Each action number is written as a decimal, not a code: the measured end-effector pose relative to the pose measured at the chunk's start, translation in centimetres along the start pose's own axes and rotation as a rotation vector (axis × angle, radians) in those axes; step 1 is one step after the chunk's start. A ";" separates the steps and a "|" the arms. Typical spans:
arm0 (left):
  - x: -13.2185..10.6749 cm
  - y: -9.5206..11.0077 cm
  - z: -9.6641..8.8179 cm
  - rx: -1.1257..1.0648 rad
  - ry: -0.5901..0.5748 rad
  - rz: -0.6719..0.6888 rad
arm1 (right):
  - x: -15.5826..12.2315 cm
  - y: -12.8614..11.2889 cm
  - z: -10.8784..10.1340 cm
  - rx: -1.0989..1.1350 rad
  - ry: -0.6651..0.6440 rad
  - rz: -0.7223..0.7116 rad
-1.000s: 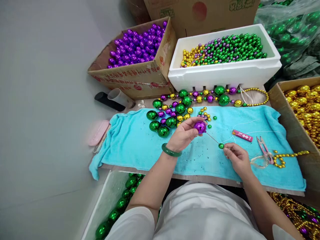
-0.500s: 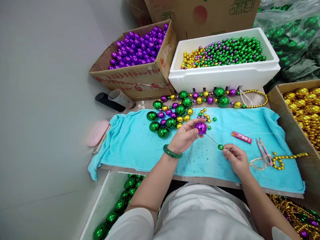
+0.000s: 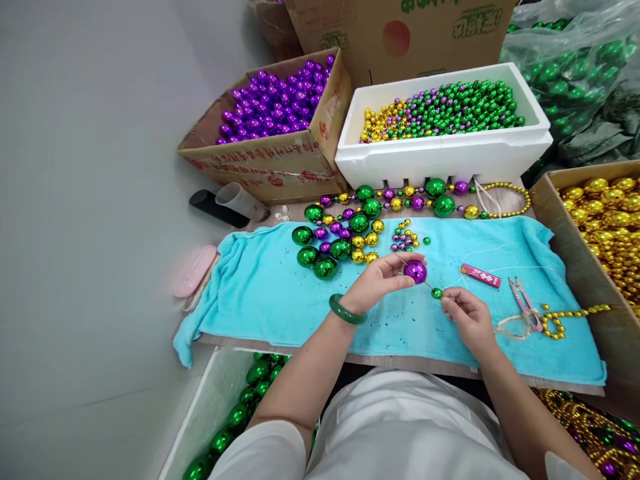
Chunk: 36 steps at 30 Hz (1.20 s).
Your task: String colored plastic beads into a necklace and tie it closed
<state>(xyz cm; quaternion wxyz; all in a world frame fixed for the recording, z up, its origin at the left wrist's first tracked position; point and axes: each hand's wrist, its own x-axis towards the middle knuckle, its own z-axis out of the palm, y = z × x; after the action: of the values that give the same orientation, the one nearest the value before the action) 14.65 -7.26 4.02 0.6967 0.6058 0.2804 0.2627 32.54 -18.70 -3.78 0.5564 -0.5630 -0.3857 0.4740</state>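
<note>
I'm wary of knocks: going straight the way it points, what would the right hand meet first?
Probably the small green bead just ahead of the right hand, then the larger purple bead at the left hand; depth is uncertain in this single view.

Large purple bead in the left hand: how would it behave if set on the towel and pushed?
The large purple bead would probably roll, being round, though the textured turquoise towel might slow it. Its mirror-like gloss suggests it could feel slippery to the left hand.
</note>
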 end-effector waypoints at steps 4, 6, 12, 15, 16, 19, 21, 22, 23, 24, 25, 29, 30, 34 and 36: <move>1.2 -0.3 -1.4 0.794 0.150 0.071 | 0.3 -0.5 -0.4 0.010 0.065 0.016; 2.8 -0.6 -2.7 1.134 0.281 0.123 | 0.4 -0.6 -0.8 0.014 0.120 0.028; 10.4 -2.1 -5.3 1.407 0.253 0.029 | 0.6 -0.7 -1.2 0.026 0.179 0.045; 13.5 -2.9 -5.4 1.372 0.196 -0.051 | 0.6 -0.8 -0.9 0.019 0.165 0.016; 14.2 -3.0 -5.4 1.358 0.186 -0.064 | 0.6 -0.9 -0.9 0.017 0.165 0.010; 14.8 -3.0 -5.1 1.297 0.205 -0.041 | 0.6 -1.1 -1.0 0.013 0.178 0.014; 14.1 -2.4 -4.8 0.981 0.276 -0.024 | 0.5 -1.3 -1.2 0.013 0.197 0.027; 13.4 -2.1 -4.6 0.723 0.296 -0.032 | 0.5 -1.4 -1.3 0.015 0.207 0.032; 12.6 -1.7 -4.4 0.434 0.296 -0.051 | 0.6 -1.5 -1.4 0.018 0.216 0.035; 11.6 -1.3 -4.2 0.160 0.278 -0.077 | 0.6 -1.6 -1.4 0.021 0.224 0.036; 10.7 -0.9 -4.0 -0.054 0.247 -0.103 | 0.6 -1.7 -1.4 0.022 0.229 0.035; 7.4 0.1 -3.3 -0.381 0.211 -0.154 | 0.7 -2.0 -1.1 0.000 0.227 0.039; 6.9 0.2 -3.3 -0.391 0.213 -0.153 | 0.8 -2.0 -0.9 -0.007 0.224 0.044; 5.8 0.4 -3.3 -0.379 0.218 -0.132 | 0.8 -2.2 -0.3 -0.020 0.207 0.056; 5.6 0.5 -3.3 -0.369 0.235 -0.126 | 0.7 -2.3 -0.1 -0.029 0.207 0.058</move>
<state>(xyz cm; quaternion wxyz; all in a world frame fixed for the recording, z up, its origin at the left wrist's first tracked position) 16.24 -0.90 3.75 0.7734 0.4146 0.3439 0.3342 33.05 -17.90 -1.60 0.5711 -0.6279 -0.3165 0.4236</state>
